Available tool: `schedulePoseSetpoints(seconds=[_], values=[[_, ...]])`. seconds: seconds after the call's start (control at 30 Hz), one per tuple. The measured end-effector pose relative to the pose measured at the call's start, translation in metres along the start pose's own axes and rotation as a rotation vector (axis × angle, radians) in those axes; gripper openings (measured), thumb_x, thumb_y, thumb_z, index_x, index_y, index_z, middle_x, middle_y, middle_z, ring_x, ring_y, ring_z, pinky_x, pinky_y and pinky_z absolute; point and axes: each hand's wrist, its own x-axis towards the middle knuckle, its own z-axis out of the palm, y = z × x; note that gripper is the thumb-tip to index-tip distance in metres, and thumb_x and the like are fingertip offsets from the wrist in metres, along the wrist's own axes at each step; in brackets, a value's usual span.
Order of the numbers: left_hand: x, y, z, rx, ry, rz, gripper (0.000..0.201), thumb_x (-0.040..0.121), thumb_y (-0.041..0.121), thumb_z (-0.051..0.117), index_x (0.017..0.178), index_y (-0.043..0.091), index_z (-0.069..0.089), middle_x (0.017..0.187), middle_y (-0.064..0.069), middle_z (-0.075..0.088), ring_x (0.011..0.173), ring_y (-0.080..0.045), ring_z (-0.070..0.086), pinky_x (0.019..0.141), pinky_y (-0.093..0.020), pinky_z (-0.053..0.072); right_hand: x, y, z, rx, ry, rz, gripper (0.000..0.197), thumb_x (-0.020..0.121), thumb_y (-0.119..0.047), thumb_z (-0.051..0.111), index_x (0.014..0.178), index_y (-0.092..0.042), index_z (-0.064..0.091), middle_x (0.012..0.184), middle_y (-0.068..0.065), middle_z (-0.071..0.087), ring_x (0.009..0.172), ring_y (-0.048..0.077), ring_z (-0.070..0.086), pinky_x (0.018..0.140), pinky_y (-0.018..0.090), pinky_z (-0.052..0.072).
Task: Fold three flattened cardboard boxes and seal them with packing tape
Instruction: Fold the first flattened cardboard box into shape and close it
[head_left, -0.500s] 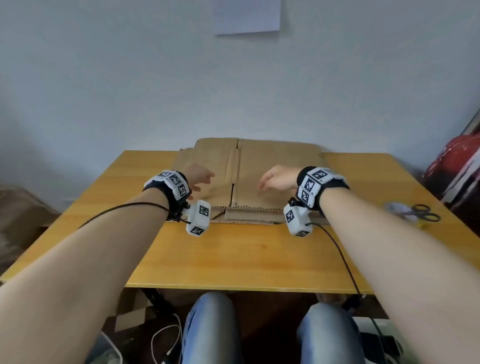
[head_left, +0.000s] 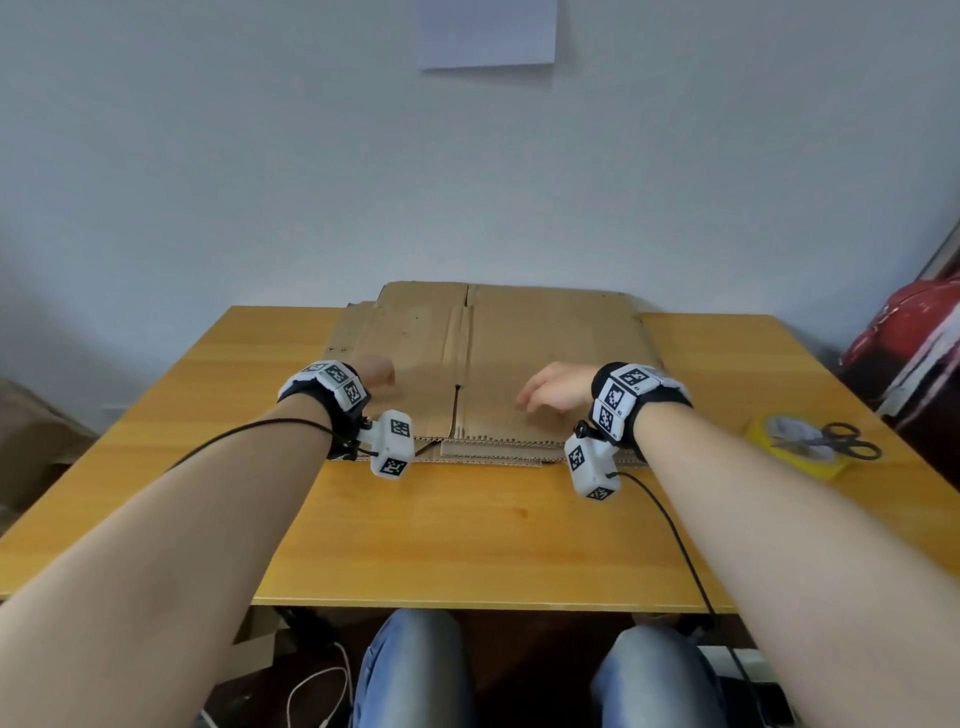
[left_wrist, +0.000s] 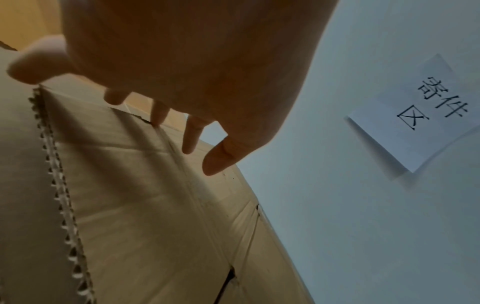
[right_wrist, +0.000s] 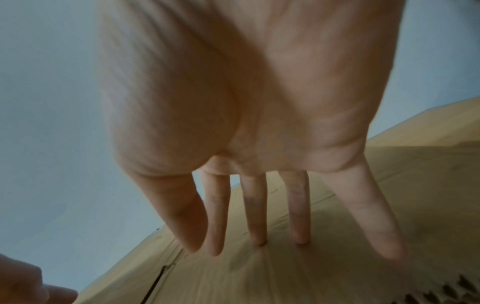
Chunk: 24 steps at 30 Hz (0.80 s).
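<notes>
Nothing is folded yet: the flattened cardboard boxes (head_left: 498, 364) lie stacked mid-frame on the bench (head_left: 467, 540), both hands' grip apart, left hand (head_left: 375, 371) and right hand (head_left: 558, 387) holding nothing, tape roll (head_left: 795, 449) untouched at right.

Your left hand (left_wrist: 197, 67) hangs above the flattened cardboard box (left_wrist: 145, 216), palm down, fingers (left_wrist: 191, 137) pointing loosely toward its creased panel; whether any fingertip touches it is unclear. The box's corrugated cut edge (left_wrist: 61, 197) runs down the left. Behind, on the pale wall (left_wrist: 350, 226), a white paper note (left_wrist: 428, 111) bears black handwritten characters.
</notes>
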Motion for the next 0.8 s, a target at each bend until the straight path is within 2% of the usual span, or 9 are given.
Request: schedulePoseSetpoints(seconds=[0.2,0.27,0.37,0.43,0.47,0.53,0.6,0.7,0.8], values=[[0.008,-0.008,-0.003,-0.08,0.005,-0.074,0.04,0.105,0.007,0.043,0.141,-0.01,0.042,0.15,-0.024,0.043,0.136,-0.036,0.044,0.111,-0.041,0.036,0.005,0.0,0.0,0.018,-0.002,0.0,0.034,0.1,-0.021,0.056,0.133,-0.023,0.064,0.145,-0.002,0.054,0.131,0.02,0.05,0.093,0.027,0.043],[0.014,-0.012,-0.007,-0.118,0.026,-0.079,0.039,0.103,0.009,0.046,0.139,-0.008,0.047,0.143,-0.025,0.048,0.127,-0.036,0.049,0.105,-0.04,0.042,0.006,-0.002,0.0,0.037,-0.002,-0.004,0.035,0.099,-0.022,0.059,0.135,-0.022,0.063,0.145,-0.002,0.053,0.131,0.021,0.049,0.091,0.028,0.043],[0.013,-0.017,-0.016,-0.206,0.086,-0.081,0.019,0.101,0.01,0.051,0.11,-0.006,0.055,0.114,-0.022,0.053,0.101,-0.031,0.05,0.088,-0.035,0.044,0.008,-0.003,0.0,0.055,-0.002,-0.005,0.037,0.096,-0.025,0.064,0.133,-0.024,0.065,0.144,-0.001,0.054,0.131,0.022,0.05,0.095,0.031,0.044],[0.012,-0.019,-0.02,-0.288,0.152,-0.074,0.009,0.1,0.007,0.053,0.105,0.002,0.047,0.1,-0.018,0.05,0.099,-0.035,0.054,0.092,-0.042,0.047,0.008,-0.004,0.0,0.057,0.0,-0.007,0.038,0.094,-0.026,0.067,0.132,-0.023,0.065,0.144,-0.001,0.055,0.132,0.022,0.049,0.101,0.033,0.043],[0.013,-0.021,-0.021,-0.335,0.173,-0.077,0.009,0.098,0.006,0.054,0.104,0.003,0.046,0.092,-0.016,0.053,0.095,-0.035,0.056,0.092,-0.044,0.048,0.008,-0.005,0.0,0.058,0.001,-0.006,0.039,0.093,-0.026,0.068,0.132,-0.023,0.065,0.144,-0.001,0.056,0.132,0.022,0.049,0.102,0.033,0.042],[0.013,-0.025,-0.023,-0.444,0.23,-0.1,0.013,0.094,0.012,0.056,0.099,0.0,0.053,0.077,-0.011,0.054,0.075,-0.028,0.056,0.082,-0.04,0.048,0.006,-0.006,-0.001,0.062,0.008,-0.004,0.041,0.091,-0.026,0.071,0.131,-0.023,0.066,0.142,-0.002,0.056,0.131,0.021,0.05,0.099,0.031,0.041],[0.011,-0.024,-0.028,-0.506,0.28,-0.116,0.017,0.093,0.016,0.055,0.091,-0.001,0.055,0.072,-0.009,0.052,0.065,-0.022,0.05,0.077,-0.035,0.043,0.005,-0.006,-0.002,0.071,0.017,0.006,0.042,0.089,-0.026,0.074,0.131,-0.024,0.065,0.14,-0.002,0.057,0.129,0.021,0.051,0.1,0.032,0.042],[0.007,-0.02,-0.035,-0.538,0.284,-0.113,0.019,0.094,0.013,0.055,0.077,0.006,0.052,0.077,-0.01,0.054,0.075,-0.026,0.053,0.075,-0.035,0.043,0.003,-0.006,-0.001,0.082,0.033,0.024,0.047,0.084,-0.027,0.078,0.129,-0.026,0.064,0.138,-0.001,0.058,0.128,0.023,0.052,0.102,0.036,0.043],[0.008,-0.019,-0.044,-0.604,0.23,-0.129,0.015,0.095,0.013,0.058,0.083,0.005,0.054,0.096,-0.014,0.063,0.092,-0.03,0.06,0.089,-0.036,0.053,-0.001,-0.007,-0.002,0.105,0.05,0.034,0.053,0.082,-0.027,0.081,0.131,-0.026,0.061,0.136,0.001,0.058,0.123,0.023,0.054,0.1,0.037,0.045]])
